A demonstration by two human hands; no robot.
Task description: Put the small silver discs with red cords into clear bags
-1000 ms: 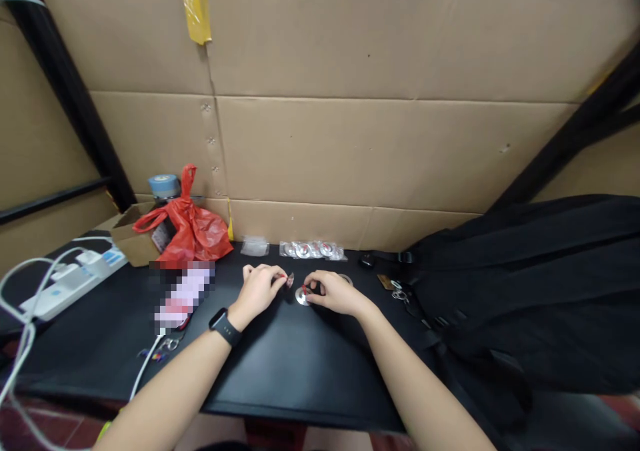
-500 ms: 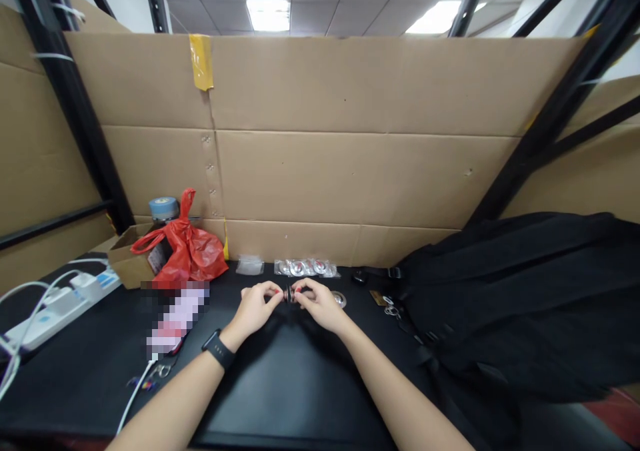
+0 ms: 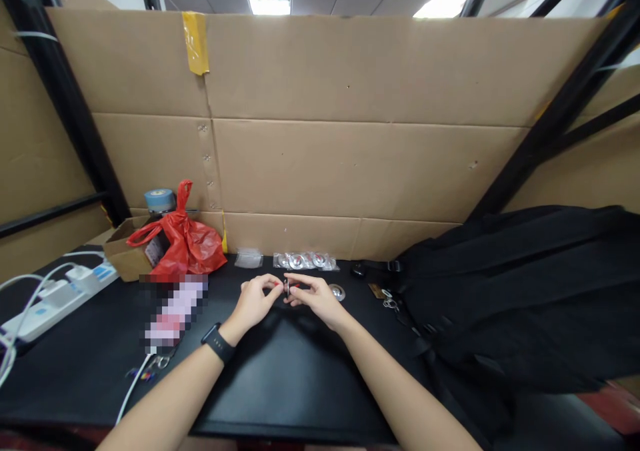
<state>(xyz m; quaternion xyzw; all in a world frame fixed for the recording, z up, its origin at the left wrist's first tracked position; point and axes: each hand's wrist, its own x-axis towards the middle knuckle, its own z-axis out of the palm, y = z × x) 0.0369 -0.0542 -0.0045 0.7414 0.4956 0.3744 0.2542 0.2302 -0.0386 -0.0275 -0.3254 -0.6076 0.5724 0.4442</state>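
Between my hands, above the black tabletop (image 3: 295, 384), is a small round disc (image 3: 287, 287), dark and silvery and seen nearly edge-on. My left hand (image 3: 257, 302) pinches its left side with thumb and forefinger. From the right, my right hand (image 3: 320, 301) grips it, thumb below and forefinger stretched along the top. The fingers partly hide the disc, so its exact kind is unclear. Just right of my right hand lies a round silvery disc (image 3: 338, 292). Behind both hands, several round silvery discs with red marks sit in clear wrappers (image 3: 305, 261).
A small clear plastic packet (image 3: 249, 258) lies at the back. To the left are a red plastic bag (image 3: 187, 244), a cardboard box (image 3: 125, 251), a power strip (image 3: 60, 304) and a blurred-out phone (image 3: 175, 314) on a cable. A black backpack (image 3: 525, 291) fills the right side, with keys (image 3: 390, 301) beside it.
My right forefinger has straightened over the disc, and the right-hand fingers have shifted their hold. My left hand keeps its pinch. The whole view has tilted slightly downward.
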